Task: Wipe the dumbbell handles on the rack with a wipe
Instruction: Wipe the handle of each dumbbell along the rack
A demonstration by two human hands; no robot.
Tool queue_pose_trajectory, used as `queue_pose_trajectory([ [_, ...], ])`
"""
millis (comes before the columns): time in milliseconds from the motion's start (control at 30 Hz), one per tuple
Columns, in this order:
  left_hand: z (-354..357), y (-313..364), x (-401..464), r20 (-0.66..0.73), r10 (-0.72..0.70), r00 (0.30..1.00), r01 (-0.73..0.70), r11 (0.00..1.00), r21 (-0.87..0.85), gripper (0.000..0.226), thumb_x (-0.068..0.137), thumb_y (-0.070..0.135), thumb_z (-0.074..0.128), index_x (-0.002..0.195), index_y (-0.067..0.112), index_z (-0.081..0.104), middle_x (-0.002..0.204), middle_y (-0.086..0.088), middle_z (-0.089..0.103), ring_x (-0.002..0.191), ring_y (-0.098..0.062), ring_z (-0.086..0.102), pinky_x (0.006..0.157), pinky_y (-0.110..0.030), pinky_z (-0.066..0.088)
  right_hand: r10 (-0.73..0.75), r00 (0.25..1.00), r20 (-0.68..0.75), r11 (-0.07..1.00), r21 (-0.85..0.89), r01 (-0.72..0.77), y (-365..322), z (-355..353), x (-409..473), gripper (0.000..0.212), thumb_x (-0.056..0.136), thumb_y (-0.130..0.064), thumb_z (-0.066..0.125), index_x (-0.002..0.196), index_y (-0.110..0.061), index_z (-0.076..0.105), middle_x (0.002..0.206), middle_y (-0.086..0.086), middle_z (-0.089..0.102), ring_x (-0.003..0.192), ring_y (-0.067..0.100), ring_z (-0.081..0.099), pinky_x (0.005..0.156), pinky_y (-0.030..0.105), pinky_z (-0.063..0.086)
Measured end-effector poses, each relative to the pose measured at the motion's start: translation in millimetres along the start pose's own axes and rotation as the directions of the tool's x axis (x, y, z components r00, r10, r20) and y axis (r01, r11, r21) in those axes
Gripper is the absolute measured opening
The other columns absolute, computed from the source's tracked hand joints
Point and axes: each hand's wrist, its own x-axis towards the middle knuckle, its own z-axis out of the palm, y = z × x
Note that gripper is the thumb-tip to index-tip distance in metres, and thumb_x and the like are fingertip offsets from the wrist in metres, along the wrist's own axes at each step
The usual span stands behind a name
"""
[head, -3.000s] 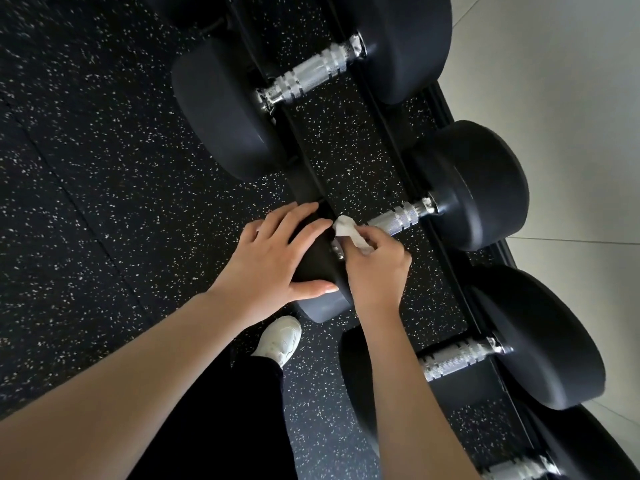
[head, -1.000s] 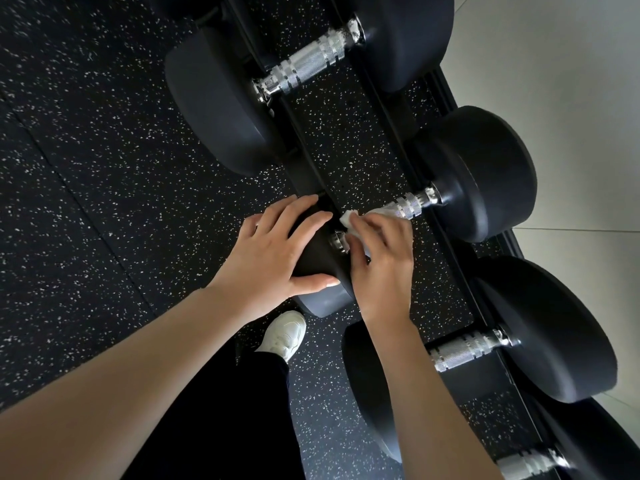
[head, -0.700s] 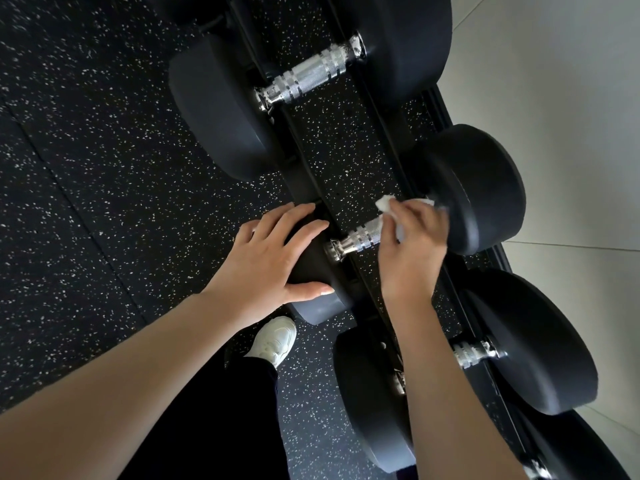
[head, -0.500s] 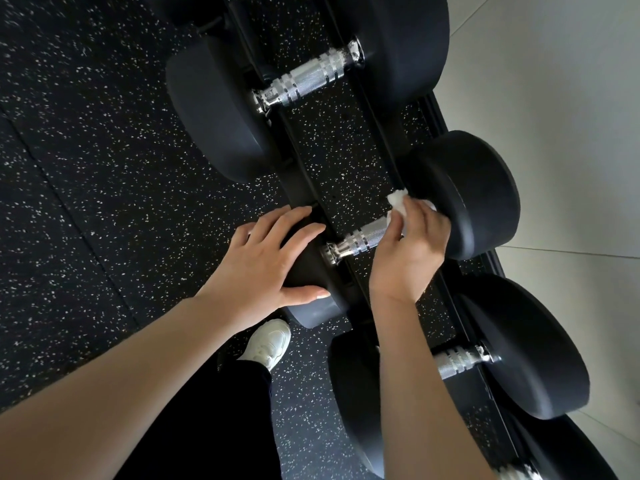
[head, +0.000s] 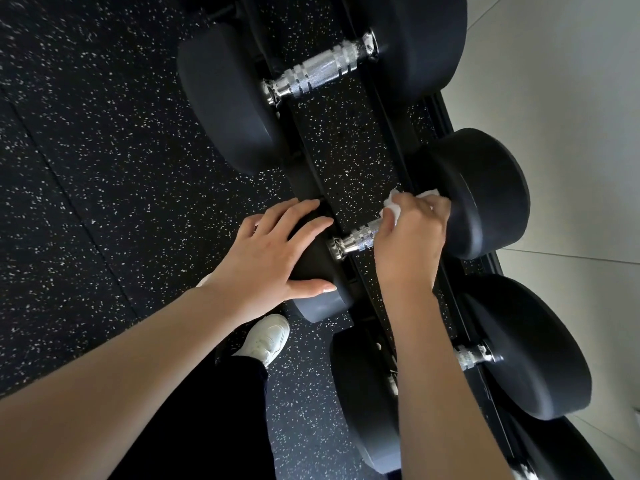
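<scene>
Fingers (head: 420, 211) of right hand (head: 410, 244) clenched around white wipe (head: 394, 202) on middle dumbbell handle (head: 360, 239), far end; left hand (head: 266, 258) flat on near weight head (head: 318, 271), likely steadying it on rack (head: 346, 157).

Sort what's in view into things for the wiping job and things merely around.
For the job: wipe, middle dumbbell handle, right hand, left hand, rack.

Merely around: white shoe, speckled floor, pale wall.
</scene>
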Motion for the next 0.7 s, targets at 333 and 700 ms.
queue_pose_trajectory([
  [333,0.0,0.0,-0.8,-0.006,0.001,1.0,-0.001,1.0,0.002,0.078,0.074,0.072,0.038,0.138,0.028,0.038,0.147,0.001,0.038,0.133,-0.021,0.031,0.099,-0.046,0.036,-0.188,0.921,0.342,0.981,0.018,0.194,-10.6,-1.7,-4.2,0.021,0.089,-0.012,0.057,0.108,-0.014,0.068,0.095,0.011,0.062,0.11,0.022,0.045,0.089,0.025,0.038],
  [700,-3.2,1.7,-1.6,0.018,-0.012,1.0,0.011,0.999,0.036,0.091,0.074,0.076,0.036,0.144,0.018,0.035,0.151,0.005,0.034,0.137,-0.018,0.031,0.104,-0.04,0.034,-0.243,0.929,0.278,0.953,0.245,0.176,1.0,2.7,-20.9,0.025,0.084,-0.001,0.063,0.104,-0.014,0.072,0.093,-0.003,0.043,0.084,0.014,0.057,0.082,0.013,0.043],
])
